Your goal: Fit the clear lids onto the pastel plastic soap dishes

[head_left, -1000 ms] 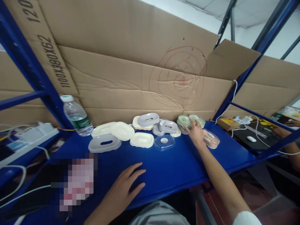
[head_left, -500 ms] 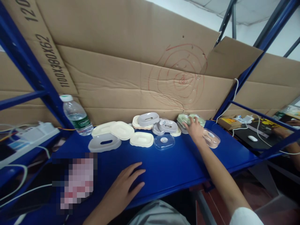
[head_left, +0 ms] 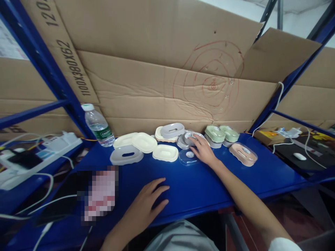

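My right hand (head_left: pixel 202 150) reaches across the blue shelf (head_left: pixel 199 188) with its fingers spread over a grey lidded soap box (head_left: pixel 185 138) and touches the clear lid (head_left: pixel 187 157) beside it. My left hand (head_left: pixel 146 207) lies flat and open on the shelf near its front edge, holding nothing. Two green boxes (head_left: pixel 221 134) stand to the right of my right hand, and a pink box with a clear lid (head_left: pixel 243 154) lies further right. Cream lids and trays (head_left: pixel 141 143) and a grey tray (head_left: pixel 126 155) sit to the left.
A water bottle (head_left: pixel 98 124) stands at the back left by the blue upright. Cardboard sheets (head_left: pixel 167 80) form the back wall. A white power strip with cables (head_left: pixel 39 153) lies at the left. On the right are a yellow box (head_left: pixel 268 136), a mouse (head_left: pixel 299 156) and cables.
My right hand has left the green boxes and moved left onto the grey box and clear lid. The view has shifted slightly. My left hand stays put.
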Demonstrator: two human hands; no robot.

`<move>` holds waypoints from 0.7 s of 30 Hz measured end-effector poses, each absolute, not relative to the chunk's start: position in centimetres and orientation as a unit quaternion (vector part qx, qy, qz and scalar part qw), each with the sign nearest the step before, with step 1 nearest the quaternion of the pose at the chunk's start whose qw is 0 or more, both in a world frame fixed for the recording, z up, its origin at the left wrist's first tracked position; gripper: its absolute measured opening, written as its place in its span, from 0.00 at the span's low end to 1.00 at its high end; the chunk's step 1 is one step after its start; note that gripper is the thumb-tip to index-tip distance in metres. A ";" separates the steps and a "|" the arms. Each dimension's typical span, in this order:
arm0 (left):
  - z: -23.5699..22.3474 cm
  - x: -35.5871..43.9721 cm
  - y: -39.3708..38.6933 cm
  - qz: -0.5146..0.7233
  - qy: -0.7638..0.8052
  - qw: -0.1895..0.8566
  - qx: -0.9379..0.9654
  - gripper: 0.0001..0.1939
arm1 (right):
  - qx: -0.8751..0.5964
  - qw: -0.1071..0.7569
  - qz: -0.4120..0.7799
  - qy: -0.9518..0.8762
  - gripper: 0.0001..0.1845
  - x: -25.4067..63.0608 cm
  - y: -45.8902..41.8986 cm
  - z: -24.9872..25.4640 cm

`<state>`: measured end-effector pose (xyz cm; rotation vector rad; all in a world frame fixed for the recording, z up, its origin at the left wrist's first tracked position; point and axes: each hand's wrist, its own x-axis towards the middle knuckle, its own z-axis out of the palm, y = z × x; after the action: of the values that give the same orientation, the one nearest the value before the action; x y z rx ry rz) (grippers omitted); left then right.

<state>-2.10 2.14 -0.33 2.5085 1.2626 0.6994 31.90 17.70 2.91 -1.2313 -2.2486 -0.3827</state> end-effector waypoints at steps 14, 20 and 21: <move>3.0 1.1 8.7 0.163 0.488 -0.014 0.857 0.29 | -0.434 0.249 -0.112 -0.859 0.25 30.7 15.9 2.5; 3.3 1.6 8.3 0.146 0.462 -0.005 0.875 0.21 | -0.406 0.287 -0.077 -0.864 0.26 31.5 16.7 1.9; 3.3 1.4 7.6 0.147 0.451 0.000 0.880 0.21 | -0.397 0.296 -0.074 -0.866 0.25 31.4 16.8 1.8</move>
<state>1.38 7.61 3.25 2.7661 1.4169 0.4604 31.41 16.80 1.80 -1.0558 -2.3021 -0.1978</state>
